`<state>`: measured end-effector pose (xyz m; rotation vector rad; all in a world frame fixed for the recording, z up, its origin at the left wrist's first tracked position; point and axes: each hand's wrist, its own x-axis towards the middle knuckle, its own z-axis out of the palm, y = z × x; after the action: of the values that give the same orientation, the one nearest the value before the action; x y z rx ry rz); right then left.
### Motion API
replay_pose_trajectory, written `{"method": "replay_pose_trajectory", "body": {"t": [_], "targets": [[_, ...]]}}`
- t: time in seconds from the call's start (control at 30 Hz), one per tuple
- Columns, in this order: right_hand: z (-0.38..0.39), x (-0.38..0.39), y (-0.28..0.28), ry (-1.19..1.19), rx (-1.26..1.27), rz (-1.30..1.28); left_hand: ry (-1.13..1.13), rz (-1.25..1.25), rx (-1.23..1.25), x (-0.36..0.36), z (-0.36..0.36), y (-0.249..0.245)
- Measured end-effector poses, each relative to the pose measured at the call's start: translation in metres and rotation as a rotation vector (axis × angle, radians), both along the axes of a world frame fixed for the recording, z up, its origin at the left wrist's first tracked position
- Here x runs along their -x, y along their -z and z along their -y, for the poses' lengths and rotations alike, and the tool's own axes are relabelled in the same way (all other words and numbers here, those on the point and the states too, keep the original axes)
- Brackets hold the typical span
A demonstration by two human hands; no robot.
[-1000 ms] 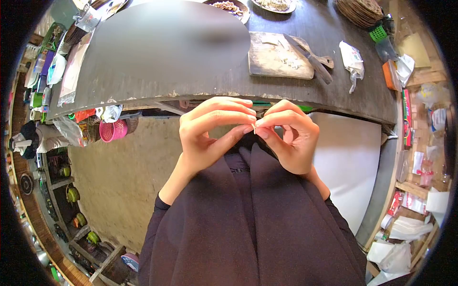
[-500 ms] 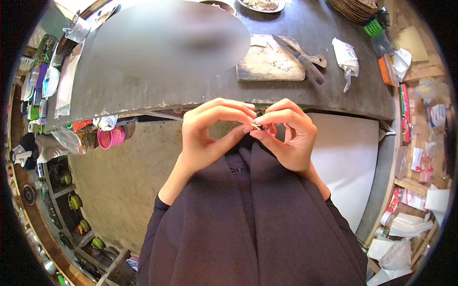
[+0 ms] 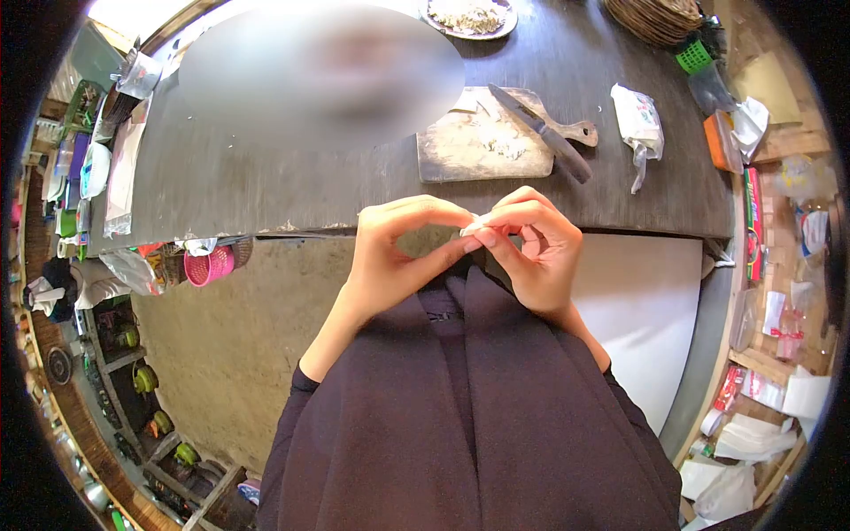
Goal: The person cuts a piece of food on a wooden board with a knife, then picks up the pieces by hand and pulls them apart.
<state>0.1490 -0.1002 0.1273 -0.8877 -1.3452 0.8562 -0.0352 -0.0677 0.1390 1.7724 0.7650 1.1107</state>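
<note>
My left hand (image 3: 403, 252) and my right hand (image 3: 536, 252) meet fingertip to fingertip in front of my dark clothing, near the table's front edge. Between the pinched fingertips is a small pale piece (image 3: 476, 226), mostly covered by the fingers. Beyond my hands lies a wooden cutting board (image 3: 443, 155) with small pale bits (image 3: 505, 146) on it. A knife (image 3: 540, 131) rests slantwise across the board, its dark handle past the right edge. Farther back stands a plate (image 3: 506, 28) heaped with pale shreds.
A white plastic packet (image 3: 637, 122) lies on the dark table (image 3: 301, 190) to the right. Stacked brown discs (image 3: 651, 19) and a green basket (image 3: 693, 56) are at the back right. A pink basket (image 3: 210, 265) is below the left edge. A blurred oval hides the back left.
The view has tilted, so the board, knife and table edge appear lower. My fingertips have drawn closer together around the small piece, and it now looks whiter.
</note>
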Motion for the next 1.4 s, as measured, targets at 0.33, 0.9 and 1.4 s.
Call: {"method": "replay_pose_trajectory", "body": {"t": [0.33,0.9,1.4], "targets": [[-0.033,-0.032,0.018,0.002,0.109,0.01,-0.173,-0.035,0.134,-0.028,-0.024,0.018],[-0.109,-0.042,0.1,0.106,-0.003,0.811,-0.317,-0.657,-0.157,-0.027,-0.07,0.107],[-0.117,-0.061,0.089,0.196,0.054,1.065,-0.487,-0.718,-0.319,-0.048,-0.06,0.13]]}}
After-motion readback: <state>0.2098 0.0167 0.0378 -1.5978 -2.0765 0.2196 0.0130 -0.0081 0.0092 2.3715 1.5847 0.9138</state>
